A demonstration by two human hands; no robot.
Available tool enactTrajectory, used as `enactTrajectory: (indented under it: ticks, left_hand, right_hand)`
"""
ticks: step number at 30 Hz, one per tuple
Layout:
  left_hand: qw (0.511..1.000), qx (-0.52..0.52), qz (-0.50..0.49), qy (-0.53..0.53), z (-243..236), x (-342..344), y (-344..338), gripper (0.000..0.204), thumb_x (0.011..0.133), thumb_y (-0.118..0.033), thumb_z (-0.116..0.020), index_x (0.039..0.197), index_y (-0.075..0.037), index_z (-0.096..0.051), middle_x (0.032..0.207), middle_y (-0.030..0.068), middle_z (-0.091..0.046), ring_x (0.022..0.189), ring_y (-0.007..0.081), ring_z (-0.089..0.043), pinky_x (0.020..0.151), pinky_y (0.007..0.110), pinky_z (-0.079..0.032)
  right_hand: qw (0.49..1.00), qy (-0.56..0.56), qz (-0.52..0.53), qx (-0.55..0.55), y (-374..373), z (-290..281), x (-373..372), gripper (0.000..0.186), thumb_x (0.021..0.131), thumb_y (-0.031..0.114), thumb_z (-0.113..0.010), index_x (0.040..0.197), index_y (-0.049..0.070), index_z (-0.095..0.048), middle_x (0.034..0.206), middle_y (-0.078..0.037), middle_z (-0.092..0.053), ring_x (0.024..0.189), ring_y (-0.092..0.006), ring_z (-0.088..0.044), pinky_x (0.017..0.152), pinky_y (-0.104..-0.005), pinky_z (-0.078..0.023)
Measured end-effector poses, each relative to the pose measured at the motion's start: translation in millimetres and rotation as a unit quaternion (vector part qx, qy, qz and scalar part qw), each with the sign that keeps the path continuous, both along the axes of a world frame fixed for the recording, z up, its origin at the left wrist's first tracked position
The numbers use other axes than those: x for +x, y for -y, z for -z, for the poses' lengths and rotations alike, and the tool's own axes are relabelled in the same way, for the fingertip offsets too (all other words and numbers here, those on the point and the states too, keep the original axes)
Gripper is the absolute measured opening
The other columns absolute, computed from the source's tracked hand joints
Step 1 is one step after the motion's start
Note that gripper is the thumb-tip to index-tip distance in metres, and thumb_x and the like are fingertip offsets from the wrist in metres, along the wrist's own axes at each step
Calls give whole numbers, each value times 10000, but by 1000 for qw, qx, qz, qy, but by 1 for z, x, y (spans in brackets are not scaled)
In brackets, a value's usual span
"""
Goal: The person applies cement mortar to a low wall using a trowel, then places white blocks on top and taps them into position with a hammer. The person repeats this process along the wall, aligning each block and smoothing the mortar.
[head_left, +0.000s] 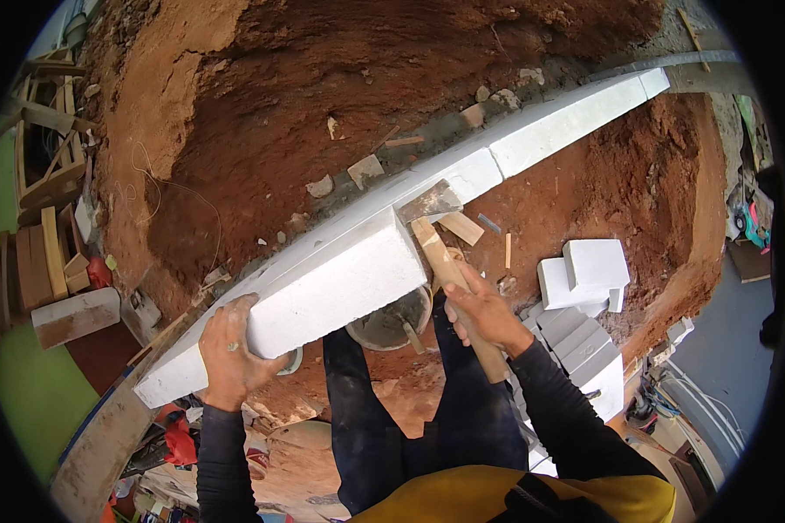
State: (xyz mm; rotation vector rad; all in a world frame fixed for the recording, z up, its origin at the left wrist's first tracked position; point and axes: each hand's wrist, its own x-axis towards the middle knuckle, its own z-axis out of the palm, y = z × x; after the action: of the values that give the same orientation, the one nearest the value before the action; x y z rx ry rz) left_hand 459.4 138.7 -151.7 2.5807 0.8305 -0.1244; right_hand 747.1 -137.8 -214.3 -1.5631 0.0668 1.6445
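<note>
A large white building block point(336, 283) lies on top of a row of white blocks point(576, 118) that runs slantwise across the trench. My left hand point(235, 353) grips the block's left end, fingers over the top edge and thumb against the near face. In my right hand point(484, 314) is a piece of wood point(440, 257), its upper end close to the block's right end. Whether wood and block touch, I cannot tell. A bucket of grey mortar point(388, 322) stands below the block, between my legs, with a handle sticking out.
Red earth banks point(279, 87) rise beyond the wall. White block pieces point(595, 270) and grey-looking blocks point(576, 340) are stacked at the right. Wood offcuts point(460, 227) lie beside the wall. Timber planks point(35, 266) and a dirty block point(77, 316) are at the left.
</note>
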Motion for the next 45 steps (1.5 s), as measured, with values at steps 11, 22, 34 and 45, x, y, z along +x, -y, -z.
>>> enactTrajectory:
  ticks: [11, 22, 34, 45]
  left_hand:
    - [1000, 4, -4, -5, 3, -7, -1, 892, 563, -323, -933, 1363, -112, -599, 1244, 120, -702, 1058, 340, -664, 909, 454, -525]
    - [999, 39, -19, -31, -10, -102, -8, 1159, 702, -473, -949, 1661, -169, -375, 1605, 106, -512, 1525, 301, -432, 1342, 511, -250]
    - [986, 120, -55, -101, -3, -259, -58, 797, 715, -136, -917, 1403, -70, -520, 1285, 138, -634, 1255, 350, -618, 1108, 466, -508]
    - [982, 54, -73, -167, -15, -263, -67, 788, 688, -114, -940, 1367, -67, -543, 1274, 157, -667, 1239, 371, -648, 1057, 464, -541]
  right_hand:
    - [999, -13, -30, 1, -14, -15, -5, 454, 1151, 381, -514, 1539, 156, -442, 748, -48, -605, 495, -137, -560, 423, -283, -482]
    - [990, 115, 38, -70, 37, -83, 10, 264, 1095, 206, -540, 1335, 97, -525, 776, -39, -603, 504, -123, -571, 405, -277, -496]
    - [883, 427, -178, 83, 8, -183, -57, 673, 1080, 378, -680, 1615, 91, -392, 853, -47, -595, 602, -100, -573, 506, -268, -486]
    - [777, 417, -375, 285, -93, -192, -167, 514, 1075, 353, -672, 1403, 3, -487, 1002, -119, -646, 755, -199, -626, 682, -375, -547]
